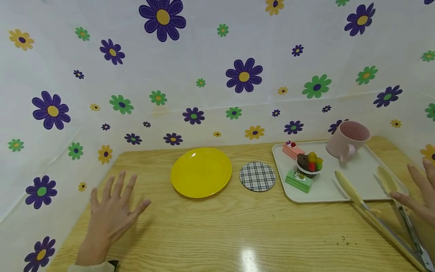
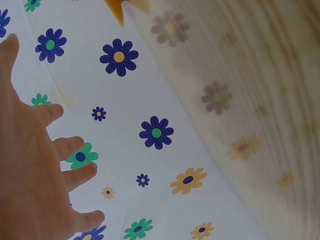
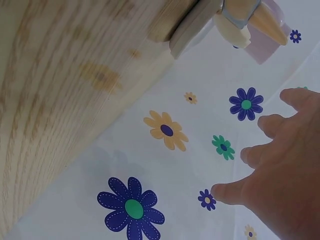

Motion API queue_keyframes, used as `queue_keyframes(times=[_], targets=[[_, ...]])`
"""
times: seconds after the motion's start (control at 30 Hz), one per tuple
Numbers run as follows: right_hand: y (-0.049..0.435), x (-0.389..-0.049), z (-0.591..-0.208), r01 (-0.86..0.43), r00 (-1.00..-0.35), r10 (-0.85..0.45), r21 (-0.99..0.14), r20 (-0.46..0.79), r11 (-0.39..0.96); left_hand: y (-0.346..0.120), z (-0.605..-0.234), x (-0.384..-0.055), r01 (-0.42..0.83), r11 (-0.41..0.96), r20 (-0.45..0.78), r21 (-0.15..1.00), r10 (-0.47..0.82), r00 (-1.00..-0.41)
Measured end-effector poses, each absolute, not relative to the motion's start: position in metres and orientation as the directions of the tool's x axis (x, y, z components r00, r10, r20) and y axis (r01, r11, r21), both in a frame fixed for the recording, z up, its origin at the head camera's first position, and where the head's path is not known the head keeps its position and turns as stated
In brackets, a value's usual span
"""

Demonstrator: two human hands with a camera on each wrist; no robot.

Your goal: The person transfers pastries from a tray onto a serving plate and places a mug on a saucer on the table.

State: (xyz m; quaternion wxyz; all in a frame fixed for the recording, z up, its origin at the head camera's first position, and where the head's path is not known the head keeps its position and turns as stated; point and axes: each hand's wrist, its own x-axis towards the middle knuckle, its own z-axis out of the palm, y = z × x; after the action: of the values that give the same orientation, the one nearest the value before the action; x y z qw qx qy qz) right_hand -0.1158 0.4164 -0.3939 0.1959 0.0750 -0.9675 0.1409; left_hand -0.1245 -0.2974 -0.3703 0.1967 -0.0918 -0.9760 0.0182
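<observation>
My left hand is at the left of the wooden table with its fingers spread, holding nothing; the left wrist view also shows that hand with fingers apart. At the far right my right hand, partly cut off by the frame, has spread fingers too. Beside and below it lie metal tongs with cream tips, which rest over the front edge of a white tray. In the right wrist view, the right hand has nothing in its grasp. A yellow plate lies right of the left hand.
A round checked coaster lies between plate and tray. The tray bears a pink mug, a pink cake slice, a green cake slice and a fruit-topped cup dessert. A flower-patterned white sheet surrounds the table's back and sides.
</observation>
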Motion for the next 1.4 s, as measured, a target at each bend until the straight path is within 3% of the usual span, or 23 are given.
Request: queue_keyframes(times=[0.1, 0.23, 0.5, 0.77, 1.0, 1.17, 1.4], targets=[[0.414, -0.119, -0.394, -0.145, -0.926, 0.011, -0.383, 0.378, 0.912, -0.296, -0.371, -0.125, 0.174, 0.982, 0.376, -0.076, 0.19, -0.907], [0.421, -0.123, -0.399, -0.159, -0.904, 0.008, -0.352, 0.428, 0.922, -0.293, -0.37, -0.126, 0.173, 0.982, 0.362, -0.079, 0.19, -0.913], [0.415, -0.119, -0.392, -0.033, -0.948, 0.098, -0.399, 0.303, 0.916, -0.289, -0.368, -0.132, 0.203, 0.978, 0.283, -0.047, 0.208, -0.936], [0.451, -0.131, -0.42, -0.024, -0.936, 0.121, -0.404, 0.33, 0.914, -0.275, -0.37, -0.151, 0.278, 0.958, 0.224, 0.066, 0.257, -0.94], [0.48, -0.139, -0.452, 0.019, -0.946, 0.183, -0.519, 0.267, 0.854, -0.267, -0.371, -0.163, 0.294, 0.944, 0.189, 0.149, 0.264, -0.946], [0.474, -0.134, -0.45, -0.013, -0.932, 0.183, -0.531, 0.314, 0.847, -0.265, -0.373, -0.171, 0.26, 0.928, 0.103, 0.268, 0.24, -0.965], [0.461, -0.127, -0.443, 0.013, -0.953, 0.171, -0.532, 0.249, 0.847, -0.263, -0.374, -0.182, 0.222, 0.888, 0.024, 0.402, 0.232, -0.972]])
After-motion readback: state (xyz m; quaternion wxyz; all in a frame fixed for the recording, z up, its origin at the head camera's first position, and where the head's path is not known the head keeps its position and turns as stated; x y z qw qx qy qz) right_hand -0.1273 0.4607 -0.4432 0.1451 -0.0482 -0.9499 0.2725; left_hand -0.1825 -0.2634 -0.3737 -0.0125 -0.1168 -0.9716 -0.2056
